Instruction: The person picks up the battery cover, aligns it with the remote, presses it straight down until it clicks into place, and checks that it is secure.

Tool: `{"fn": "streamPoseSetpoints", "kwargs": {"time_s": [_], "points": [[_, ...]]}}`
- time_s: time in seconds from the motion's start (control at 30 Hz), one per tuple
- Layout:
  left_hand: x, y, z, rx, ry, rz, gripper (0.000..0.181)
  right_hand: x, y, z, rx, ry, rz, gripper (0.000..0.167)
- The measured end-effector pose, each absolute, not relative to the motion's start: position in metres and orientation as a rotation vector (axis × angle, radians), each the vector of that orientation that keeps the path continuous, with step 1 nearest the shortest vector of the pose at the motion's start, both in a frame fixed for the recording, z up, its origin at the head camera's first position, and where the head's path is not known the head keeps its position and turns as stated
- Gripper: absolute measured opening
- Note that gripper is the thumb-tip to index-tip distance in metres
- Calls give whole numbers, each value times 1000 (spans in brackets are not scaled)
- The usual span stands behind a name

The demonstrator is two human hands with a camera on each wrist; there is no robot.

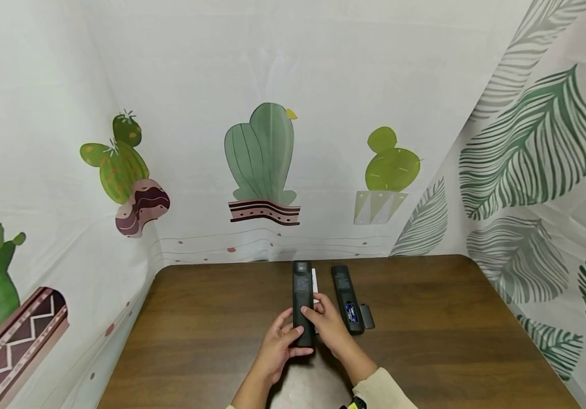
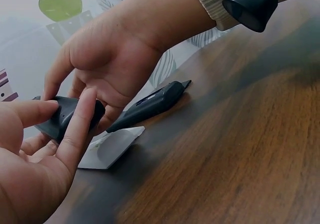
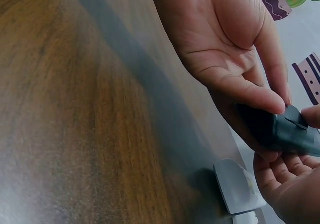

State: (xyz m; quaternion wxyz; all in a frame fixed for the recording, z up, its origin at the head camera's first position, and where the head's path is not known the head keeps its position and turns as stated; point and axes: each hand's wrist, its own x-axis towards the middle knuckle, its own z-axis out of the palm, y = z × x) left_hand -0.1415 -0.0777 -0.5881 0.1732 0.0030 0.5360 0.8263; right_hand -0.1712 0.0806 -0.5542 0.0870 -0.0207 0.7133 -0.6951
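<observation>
A black remote control is held upright in both hands, its back towards the head camera. My left hand grips its lower end, thumb on the back; in the left wrist view, one finger of this hand crosses the end of the remote. My right hand holds the remote's right side with the thumb on its back. In the right wrist view, the left hand is above and the right hand below the remote. Fingers partly hide its lower part.
A second black remote lies to the right on the wooden table, blue batteries showing in its uncovered compartment. A dark cover lies beside it. Behind the held remote is a white object. Cactus-printed cloth hangs behind the table.
</observation>
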Motion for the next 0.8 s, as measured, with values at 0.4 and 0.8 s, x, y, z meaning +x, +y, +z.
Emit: {"fn": "streamPoseSetpoints", "kwargs": {"time_s": [0.4, 0.8], "points": [[-142, -77, -592, 27, 1521, 2343, 71, -171, 82, -557, -68, 2123, -2058, 53], [-142, -77, -592, 35, 1537, 2344, 69, -171, 82, -558, -64, 2116, -2067, 52]]}}
